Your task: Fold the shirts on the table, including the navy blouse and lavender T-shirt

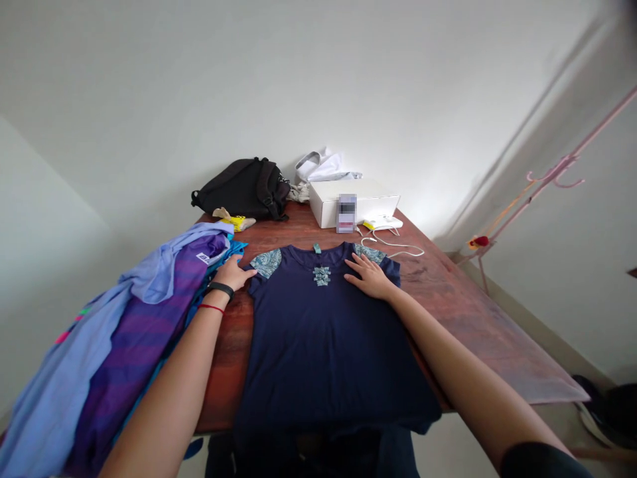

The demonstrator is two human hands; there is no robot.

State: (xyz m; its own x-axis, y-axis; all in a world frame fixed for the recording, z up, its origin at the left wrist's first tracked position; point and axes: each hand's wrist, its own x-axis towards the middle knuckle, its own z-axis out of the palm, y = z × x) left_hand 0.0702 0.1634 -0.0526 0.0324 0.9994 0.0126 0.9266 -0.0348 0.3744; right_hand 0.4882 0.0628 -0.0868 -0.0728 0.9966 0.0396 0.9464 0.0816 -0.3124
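Note:
A navy short-sleeved T-shirt (323, 345) lies spread out, front up, with its neckline away from me and its hem hanging over the near table edge. Patterned teal fabric covers its shoulders, and small teal bows sit below the collar. My right hand (369, 275) rests flat with fingers spread on the shirt's upper right, by the shoulder. Beside the left sleeve, my left hand (233, 275) is open, its thumb reaching to the sleeve's edge. Its fingers lie by a blue garment (233, 251) at the side of the clothes pile.
Purple and light-blue clothes (144, 318) are heaped along the left of the wooden table (468, 332). At the back are a black backpack (239, 189), a white box (323, 202), a phone-like object (347, 214) and a white cable (405, 251). A pink stand (552, 172) is at right.

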